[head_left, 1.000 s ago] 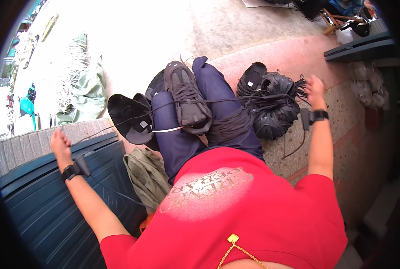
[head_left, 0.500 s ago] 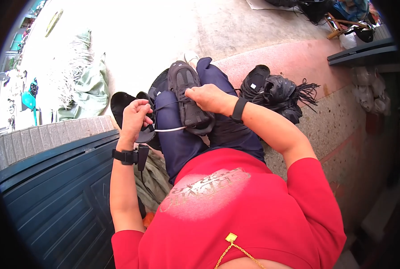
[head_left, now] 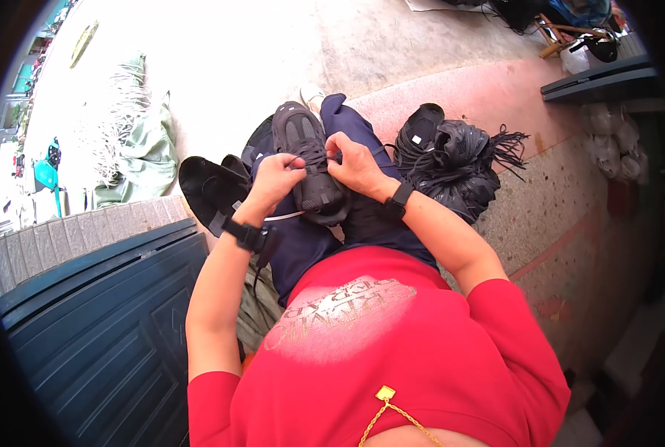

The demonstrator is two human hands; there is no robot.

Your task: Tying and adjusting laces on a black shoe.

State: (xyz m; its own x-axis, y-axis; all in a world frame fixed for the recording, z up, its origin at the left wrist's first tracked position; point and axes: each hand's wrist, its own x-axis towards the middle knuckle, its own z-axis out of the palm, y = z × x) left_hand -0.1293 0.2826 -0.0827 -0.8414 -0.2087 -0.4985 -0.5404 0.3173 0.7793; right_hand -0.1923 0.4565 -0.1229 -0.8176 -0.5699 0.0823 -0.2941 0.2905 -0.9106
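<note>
A black sneaker (head_left: pixel 300 127) lies lengthwise on my lap, toe pointing away from me. At the left edge of its lacing my left hand (head_left: pixel 277 179) is closed, thumb and fingertips pinched on a dark shoelace that is mostly hidden. My right hand (head_left: pixel 356 167) grips the sneaker's right side by the eyelets, fingers curled; whether it also has lace in it cannot be made out. Left of my leg rest other black shoes (head_left: pixel 207 182). On the right sits a heap of black shoes (head_left: pixel 452 160) with a bundle of black laces (head_left: pixel 507 149) by it.
A white cord (head_left: pixel 284 216) crosses my left thigh. Farther left, white laces (head_left: pixel 124 127) lie over a grey-green cloth (head_left: pixel 150 160). A dark blue door panel (head_left: pixel 116 328) stands close on my left; another dark edge (head_left: pixel 600 83) juts in at right. White bags (head_left: pixel 612 145) sit beyond.
My left hand has come rightward from beside my leg to the sneaker's lacing, and the stretched lace no longer shows. My right hand has shifted slightly right, its fingers less tightly closed.
</note>
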